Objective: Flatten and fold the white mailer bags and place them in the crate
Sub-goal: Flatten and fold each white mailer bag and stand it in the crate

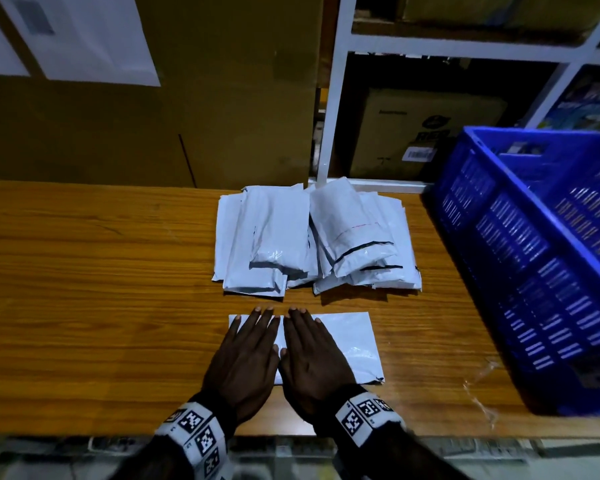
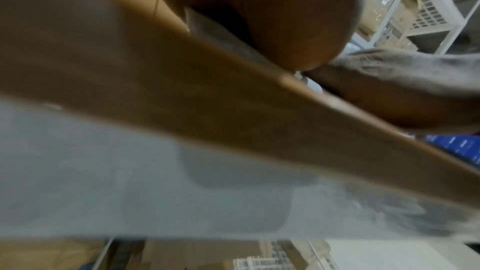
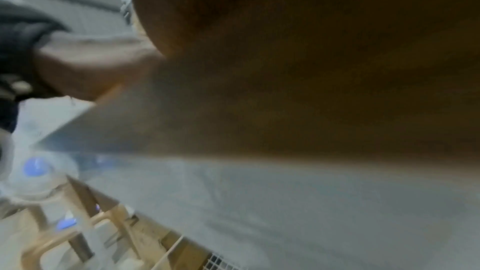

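I see both hands flat on one white mailer bag (image 1: 347,341) lying at the near edge of the wooden worktop (image 1: 84,271). Left hand (image 1: 245,358) and right hand (image 1: 312,358) sit side by side, thumbs nearly touching, fingers straight and spread, palms pressing down – nothing pinched or gripped. The left hand covers the bag's left part, the right hand its middle; the bag's right third shows bare, w/ a slight crumple at its near right corner. Just behind the fingertips, apart from the pressed bag, is a loose pile of white mailer bags (image 1: 312,237), overlapping in two rough stacks, some w/ dark edge lines. The blue crate (image 1: 534,271) stands on the right end of the worktop, tilted in the wide-angle view, well right of the bag; I can't tell what's inside. Behind the worktop: big cardboard boxes (image 1: 153,133) w/ white labels and a white shelf rack (image 1: 336,98) holding more cartons. Both wrist views are blurred – only palm, wood edge and grey floor show. Marker bands (image 1: 198,434) wrap both wrists.
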